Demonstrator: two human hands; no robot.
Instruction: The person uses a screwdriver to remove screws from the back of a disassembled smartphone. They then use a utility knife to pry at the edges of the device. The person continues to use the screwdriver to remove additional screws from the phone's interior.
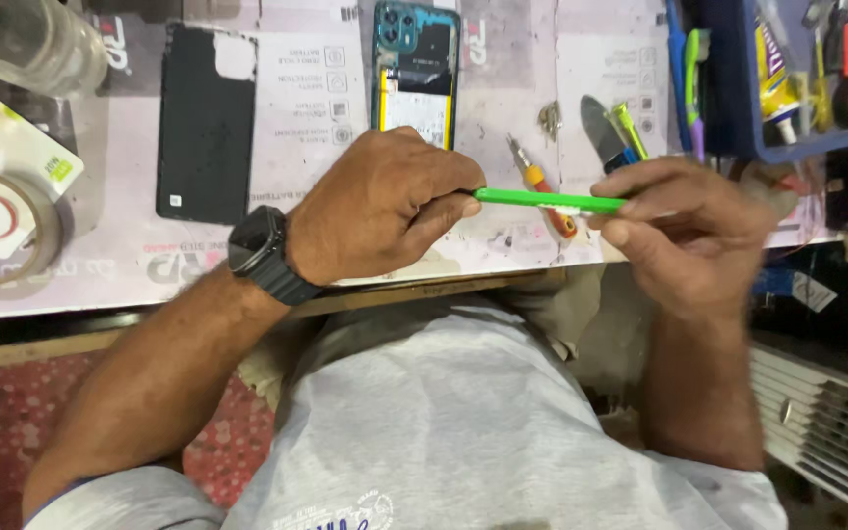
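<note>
We hold the green tool [550, 201] level above the near edge of the worktop [503, 108], its long axis going left to right: our left hand [380, 201] pinches one end, our right hand [684, 221] the other.

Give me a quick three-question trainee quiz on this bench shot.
1. True or false: both hands hold the green tool.
2. Which lies left of the opened phone? A) black back cover B) blue tray C) orange-handled screwdriver
3. What is on the wrist next to the left hand?

Key:
1. True; the right hand grips its other end.
2. A
3. A black watch.
</note>
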